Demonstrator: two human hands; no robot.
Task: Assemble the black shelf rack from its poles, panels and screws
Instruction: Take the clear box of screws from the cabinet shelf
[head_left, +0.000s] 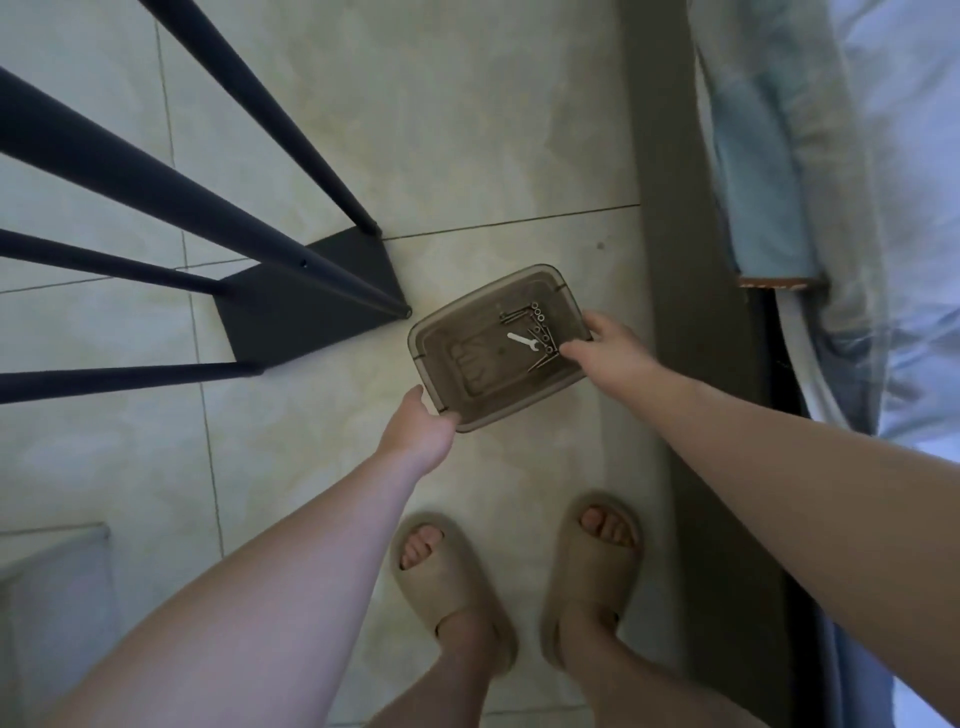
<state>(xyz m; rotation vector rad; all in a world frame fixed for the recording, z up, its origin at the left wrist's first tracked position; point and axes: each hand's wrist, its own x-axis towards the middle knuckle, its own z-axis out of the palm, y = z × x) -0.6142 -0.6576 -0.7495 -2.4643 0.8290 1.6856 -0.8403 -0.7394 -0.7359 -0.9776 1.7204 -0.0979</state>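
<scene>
A smoky transparent plastic tray (470, 387) sits low over the tiled floor, holding several screws and washers (537, 332) and a small white wrench (521, 342). My left hand (418, 434) grips its near left corner. My right hand (605, 345) grips its right edge, fingers curled over the rim. To the left stands the partly built black rack: a black panel (291, 317) on the floor with several black poles (171, 197) rising from its corners toward the camera.
My two feet in beige slippers (457, 587) stand on the pale floor tiles just below the tray. A dark bed frame edge (691, 312) with light blue bedding (779, 156) runs down the right side. A pale box corner (52, 571) shows at lower left.
</scene>
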